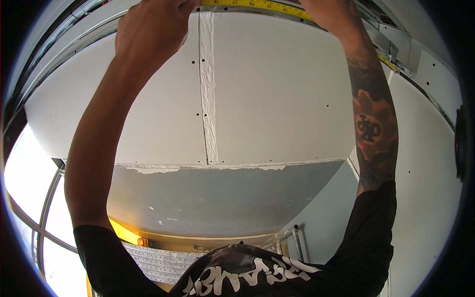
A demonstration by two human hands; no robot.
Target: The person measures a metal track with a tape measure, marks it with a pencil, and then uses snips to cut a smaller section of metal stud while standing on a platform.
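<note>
Both my arms are raised toward a metal track (237, 10) at the upper edge of the view. A yellow tape measure blade (257, 5) runs along that track between my hands. My left hand (153, 29) is closed with curled fingers at the blade's left part; its fingertips are partly cut off by the frame. On the right, my right hand (330, 17) grips over the blade, most of its fingers beyond the top edge. Past my right forearm, another stretch of yellow blade shows along the metal edge.
White plasterboard panels (277, 89) with screw dots meet at a taped, plastered seam (208, 89). A grey painted surface (217, 198) adjoins them. Bright window panes (29, 158) are at left. A metal ladder (297, 242) leans at lower right, near a patterned white surface (166, 262).
</note>
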